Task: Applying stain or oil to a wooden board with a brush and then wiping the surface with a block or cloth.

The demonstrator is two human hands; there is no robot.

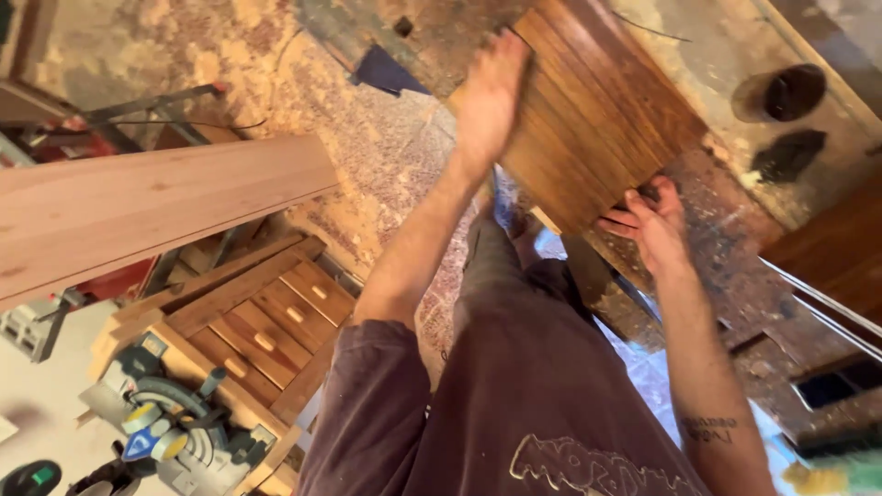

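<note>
Both hands' grip, left hand and right hand, on slatted wood panel

Person wears a short-sleeved shirt in faded purplish brown, loose over the torso. Sleeve ends above the left elbow; both forearms are bare. A pale outline drawing is printed on the lower front of the shirt, partly cut off by the frame edge. Light specks of dust dot the fabric. The right forearm carries a small dark tattoo of lettering. No gloves, watch or rings seen on the left hand or right hand.
</note>
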